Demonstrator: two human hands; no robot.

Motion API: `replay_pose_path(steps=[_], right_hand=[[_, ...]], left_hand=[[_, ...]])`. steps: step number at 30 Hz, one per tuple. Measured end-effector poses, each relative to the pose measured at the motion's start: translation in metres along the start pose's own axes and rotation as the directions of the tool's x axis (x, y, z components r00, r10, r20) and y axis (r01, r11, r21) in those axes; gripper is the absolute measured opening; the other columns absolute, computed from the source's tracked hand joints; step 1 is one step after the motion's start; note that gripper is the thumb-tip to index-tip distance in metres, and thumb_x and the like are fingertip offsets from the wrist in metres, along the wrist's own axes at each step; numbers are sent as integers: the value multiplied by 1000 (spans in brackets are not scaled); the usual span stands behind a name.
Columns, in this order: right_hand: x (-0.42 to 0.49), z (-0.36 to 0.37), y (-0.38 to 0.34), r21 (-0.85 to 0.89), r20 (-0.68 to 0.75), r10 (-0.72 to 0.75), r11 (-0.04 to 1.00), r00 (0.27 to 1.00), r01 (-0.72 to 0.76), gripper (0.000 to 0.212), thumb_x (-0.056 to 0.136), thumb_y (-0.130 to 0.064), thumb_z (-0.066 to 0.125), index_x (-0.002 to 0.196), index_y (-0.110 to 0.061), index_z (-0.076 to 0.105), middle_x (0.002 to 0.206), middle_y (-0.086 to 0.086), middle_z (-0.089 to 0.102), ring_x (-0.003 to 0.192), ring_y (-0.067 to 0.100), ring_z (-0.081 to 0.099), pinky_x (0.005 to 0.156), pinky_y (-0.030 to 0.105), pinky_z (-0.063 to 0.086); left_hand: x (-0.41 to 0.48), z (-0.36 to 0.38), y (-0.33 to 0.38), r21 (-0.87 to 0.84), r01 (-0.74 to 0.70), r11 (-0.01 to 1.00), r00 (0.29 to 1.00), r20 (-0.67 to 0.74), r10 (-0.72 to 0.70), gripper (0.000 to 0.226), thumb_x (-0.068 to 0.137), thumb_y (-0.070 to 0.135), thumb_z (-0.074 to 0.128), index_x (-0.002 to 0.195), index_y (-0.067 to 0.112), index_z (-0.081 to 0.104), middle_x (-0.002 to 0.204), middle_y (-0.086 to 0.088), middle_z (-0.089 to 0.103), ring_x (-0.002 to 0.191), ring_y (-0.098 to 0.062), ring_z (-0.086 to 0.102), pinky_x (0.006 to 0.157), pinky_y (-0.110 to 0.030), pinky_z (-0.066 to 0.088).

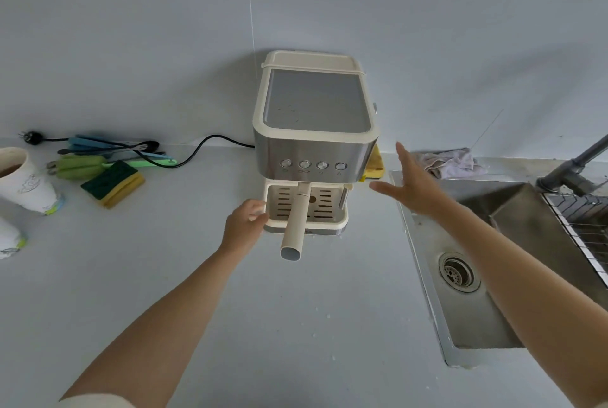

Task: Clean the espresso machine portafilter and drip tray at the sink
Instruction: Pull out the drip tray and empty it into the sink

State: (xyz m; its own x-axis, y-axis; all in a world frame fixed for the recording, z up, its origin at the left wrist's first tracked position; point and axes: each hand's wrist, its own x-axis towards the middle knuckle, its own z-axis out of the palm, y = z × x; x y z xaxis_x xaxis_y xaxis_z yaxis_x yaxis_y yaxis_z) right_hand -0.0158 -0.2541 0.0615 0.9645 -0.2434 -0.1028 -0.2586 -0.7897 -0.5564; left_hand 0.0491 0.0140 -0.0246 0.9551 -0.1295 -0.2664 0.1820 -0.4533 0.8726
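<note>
A cream and steel espresso machine (314,131) stands on the grey counter against the wall. Its portafilter (296,226) is locked in, with the long cream handle pointing toward me. The slotted cream drip tray (332,221) sits in the machine's base. My left hand (245,225) touches the tray's left front corner, fingers curled on its edge. My right hand (411,183) hovers open to the right of the machine, fingers spread, touching nothing. The steel sink (477,276) lies at the right, with a round drain (458,272).
A green and yellow sponge (113,183), brushes and utensils (108,152) and the black power cord (204,147) lie left of the machine. White cups (24,182) stand at the far left. A crumpled cloth (450,162), grey faucet (575,167) and wire rack (582,220) are by the sink.
</note>
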Motion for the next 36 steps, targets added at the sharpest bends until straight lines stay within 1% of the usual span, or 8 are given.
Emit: replay_pose_path(steps=[4,11,16,18,22,28,31,36], right_hand=[[-3,38,25,-13,127,99,995,987,-98,98,82,-41,63,147,-8,-2,157,8,6,144,22,11,115,33,14],[11,85,42,20,235,200,977,951,-211,109,80,-39,66,145,-10,-16,157,9,4,144,27,13,114,37,19],[31,106,38,11,273,145,988,951,-154,116,75,-36,72,145,-9,-17,156,11,13,142,30,20,113,41,23],[38,113,37,19,265,94,995,960,-103,109,73,-30,75,146,-9,-3,149,11,26,136,30,29,110,37,29],[50,125,37,-26,278,20,1000,960,-13,90,70,-30,77,140,-11,24,138,10,33,127,25,34,109,35,32],[59,142,47,-18,293,41,999,955,-37,85,67,-34,78,137,-16,33,133,3,43,125,20,41,106,38,39],[59,143,48,4,285,37,999,958,-40,78,70,-28,76,135,-15,35,130,3,45,120,18,45,102,33,42],[59,142,49,42,283,18,999,959,-31,76,74,-24,74,136,-15,32,133,3,43,120,18,45,99,29,42]], left_hand=[[15,-3,-18,241,-60,969,995,93,38,64,84,17,63,141,14,34,145,-6,41,133,-24,39,100,-31,35],[46,0,-31,481,-100,871,980,201,2,103,70,35,77,148,17,12,154,-2,25,141,-25,26,110,-41,30],[65,10,-33,471,-175,865,969,238,67,102,44,50,80,131,25,33,123,3,55,112,-24,55,88,-44,50],[79,14,-46,452,-180,874,963,262,63,105,37,54,79,127,24,34,119,6,55,108,-20,56,86,-44,51],[86,19,-50,481,-216,850,954,290,78,97,38,48,80,121,25,35,118,6,53,109,-17,52,87,-44,51],[84,23,-46,454,-197,869,949,312,52,97,54,37,80,136,21,30,124,2,50,114,-17,49,90,-38,47],[84,23,-49,407,-185,894,953,296,63,95,52,39,77,135,21,33,125,4,51,115,-16,51,92,-38,47],[84,24,-51,358,-170,918,954,292,63,85,56,35,78,130,20,39,119,3,54,108,-16,53,82,-24,42]])
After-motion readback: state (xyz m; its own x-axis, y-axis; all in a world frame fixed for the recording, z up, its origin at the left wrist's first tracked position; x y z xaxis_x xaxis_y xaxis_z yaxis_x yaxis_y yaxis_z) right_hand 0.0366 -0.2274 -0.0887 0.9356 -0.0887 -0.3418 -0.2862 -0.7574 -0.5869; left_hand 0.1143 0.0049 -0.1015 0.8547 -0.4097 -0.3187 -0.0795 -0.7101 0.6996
